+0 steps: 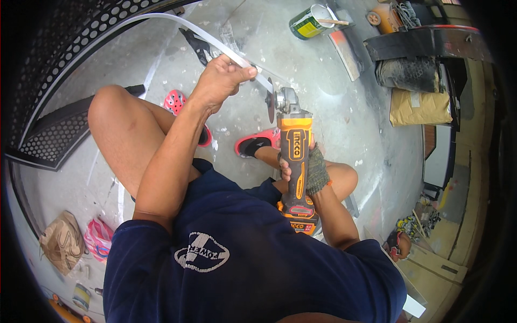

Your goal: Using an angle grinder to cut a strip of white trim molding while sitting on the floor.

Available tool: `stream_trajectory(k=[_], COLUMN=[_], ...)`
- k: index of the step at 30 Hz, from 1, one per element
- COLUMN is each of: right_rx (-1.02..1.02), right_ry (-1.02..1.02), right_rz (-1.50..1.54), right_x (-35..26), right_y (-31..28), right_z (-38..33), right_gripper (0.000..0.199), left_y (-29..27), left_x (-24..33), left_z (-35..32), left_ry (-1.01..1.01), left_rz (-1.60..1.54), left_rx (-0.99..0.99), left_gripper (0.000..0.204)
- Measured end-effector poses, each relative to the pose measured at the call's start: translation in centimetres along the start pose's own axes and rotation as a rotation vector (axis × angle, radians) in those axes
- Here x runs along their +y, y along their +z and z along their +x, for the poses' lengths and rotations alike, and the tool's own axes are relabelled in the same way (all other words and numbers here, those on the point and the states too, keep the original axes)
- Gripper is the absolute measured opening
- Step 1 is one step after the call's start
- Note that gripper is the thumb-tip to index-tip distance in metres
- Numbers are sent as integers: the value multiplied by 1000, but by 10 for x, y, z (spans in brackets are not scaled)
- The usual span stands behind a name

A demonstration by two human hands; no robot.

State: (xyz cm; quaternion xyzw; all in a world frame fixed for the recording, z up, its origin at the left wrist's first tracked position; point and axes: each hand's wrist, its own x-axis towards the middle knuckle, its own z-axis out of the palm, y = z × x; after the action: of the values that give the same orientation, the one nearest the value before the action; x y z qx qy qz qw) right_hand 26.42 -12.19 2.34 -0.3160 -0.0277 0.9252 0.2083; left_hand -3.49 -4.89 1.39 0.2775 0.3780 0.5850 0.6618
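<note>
My left hand [216,83] pinches a long, thin white strip [202,35] between thumb and fingers. This strip curves away to the far left, along a black perforated panel [81,46]. In my right hand [316,169], which wears a dark knitted fingerless glove, is a yellow and black cordless angle grinder [295,142]. Its disc [271,101] stands edge-on, close to the strip's near end. Whether disc and strip touch, or whether the disc spins, I cannot tell. My fingers wrap around the grinder's body, partly hidden behind it.
Pink clogs [258,141] are on my feet on the paint-spotted grey floor [334,116]. An open green can [309,24] with a stick across it stands far off. At right lies a tan sack [420,106]; at left, a crumpled brown paper bag [63,242] and a pink plastic bag [98,238].
</note>
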Motion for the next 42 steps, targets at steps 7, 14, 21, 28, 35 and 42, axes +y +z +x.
stream_trajectory(k=[7, 14, 21, 28, 35, 42], right_rx=[-13, 151, 362, 501, 527, 413], right_ry=[-73, -396, -877, -1122, -1130, -1063], right_rz=[-26, -256, -348, -363, -412, -416], right_x=[-1, -40, -135, -285, -448, -535], right_y=[6, 50, 102, 71, -44, -177], right_z=[-25, -71, -105, -120, -80, -49], right_gripper=[94, 90, 85, 86, 87, 94], left_y=[12, 45, 87, 99, 66, 92], left_x=[12, 12, -18, -24, -64, -112], left_z=[-14, 18, 155, 347, 524, 608], left_ry=[-6, 34, -43, 24, 185, 286], left_rz=[-7, -36, -276, -506, -431, -452], left_rx=[-23, -24, 174, 370, 551, 772], left_gripper=[18, 16, 17, 7, 11, 28])
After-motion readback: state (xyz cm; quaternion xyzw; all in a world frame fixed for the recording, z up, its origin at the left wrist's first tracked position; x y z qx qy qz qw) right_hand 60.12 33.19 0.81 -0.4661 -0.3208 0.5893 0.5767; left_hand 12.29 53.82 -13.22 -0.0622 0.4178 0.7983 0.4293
